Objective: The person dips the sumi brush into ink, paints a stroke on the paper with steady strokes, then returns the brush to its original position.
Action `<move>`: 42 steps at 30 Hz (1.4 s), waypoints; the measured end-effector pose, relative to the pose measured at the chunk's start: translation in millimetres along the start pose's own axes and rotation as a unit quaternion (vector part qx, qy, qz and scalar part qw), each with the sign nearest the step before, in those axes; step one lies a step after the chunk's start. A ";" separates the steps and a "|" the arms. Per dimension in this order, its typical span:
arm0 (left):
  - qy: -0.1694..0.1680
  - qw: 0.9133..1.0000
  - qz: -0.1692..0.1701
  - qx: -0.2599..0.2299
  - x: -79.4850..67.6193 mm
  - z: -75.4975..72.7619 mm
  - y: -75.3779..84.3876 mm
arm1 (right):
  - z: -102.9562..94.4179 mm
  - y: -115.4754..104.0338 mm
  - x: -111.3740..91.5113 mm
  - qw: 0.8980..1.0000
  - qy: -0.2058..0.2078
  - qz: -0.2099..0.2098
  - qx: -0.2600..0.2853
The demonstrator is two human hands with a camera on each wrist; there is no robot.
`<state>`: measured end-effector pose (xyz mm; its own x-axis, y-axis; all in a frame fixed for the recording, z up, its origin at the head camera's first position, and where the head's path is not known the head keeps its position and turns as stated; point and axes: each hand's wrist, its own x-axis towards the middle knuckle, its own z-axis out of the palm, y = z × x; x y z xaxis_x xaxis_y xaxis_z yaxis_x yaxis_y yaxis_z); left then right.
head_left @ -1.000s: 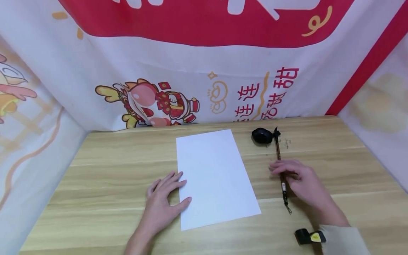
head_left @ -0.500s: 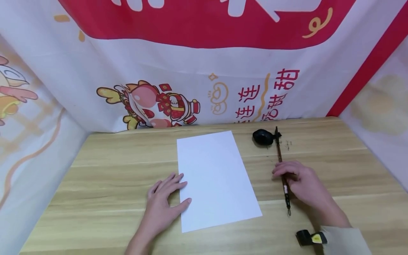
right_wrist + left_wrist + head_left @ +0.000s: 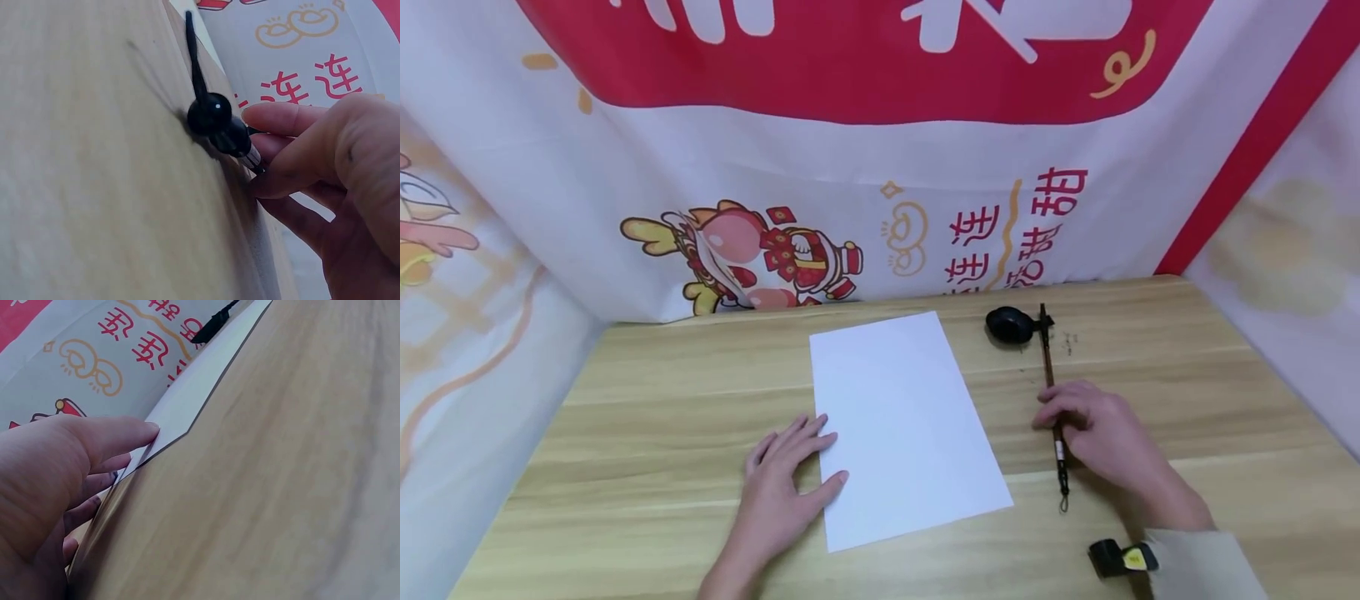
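Note:
A blank white sheet of paper (image 3: 910,433) lies in the middle of the wooden table. My left hand (image 3: 778,492) rests at its left edge, fingers spread and fairly straight, with thumb and fingertips on the paper. To the right, my right hand (image 3: 1105,433) pinches a brown-handled calligraphy brush (image 3: 1049,362) between thumb and fingers. Its dark tip end lies at a small black rest beside a black oval dish (image 3: 1010,325). In the right wrist view, the handle's black knob (image 3: 210,114) with its hanging loop points at the camera.
Small dark marks (image 3: 1070,342) stain the table right of the brush. A black strap with a yellow label (image 3: 1123,558) sits at the right sleeve (image 3: 1202,562). A printed cloth (image 3: 820,158) hangs behind the table and along both sides.
The head view has tilted up a little and shifted slightly. The loop end of the brush has swung slightly in the right hand's pinch. The left hand stays on the paper.

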<state>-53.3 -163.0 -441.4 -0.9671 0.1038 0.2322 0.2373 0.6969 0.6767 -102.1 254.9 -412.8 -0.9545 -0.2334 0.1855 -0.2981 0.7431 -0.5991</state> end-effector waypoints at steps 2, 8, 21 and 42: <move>0.002 1.000 -0.001 0.004 -0.4 -1.0 -0.7 | 0.3 -1.7 2.2 1.000 0.006 -0.007 0.002; 0.008 1.000 -0.001 0.011 -1.4 -5.0 -2.5 | -1.5 -6.0 7.0 0.998 0.027 -0.005 0.055; 0.012 1.000 0.008 0.008 -0.9 -5.8 -3.7 | -26.7 -12.9 4.7 0.936 0.082 -0.027 0.343; 0.000 1.000 0.006 0.016 1.1 -1.8 -2.1 | -38.9 -30.6 34.9 0.829 0.086 0.007 0.553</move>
<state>-54.7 -165.7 -441.3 -0.9641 0.1128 0.2406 0.2464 0.7180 0.6510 -126.3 248.4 -357.7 -0.9724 -0.0658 0.2238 -0.1938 -0.3056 -0.9322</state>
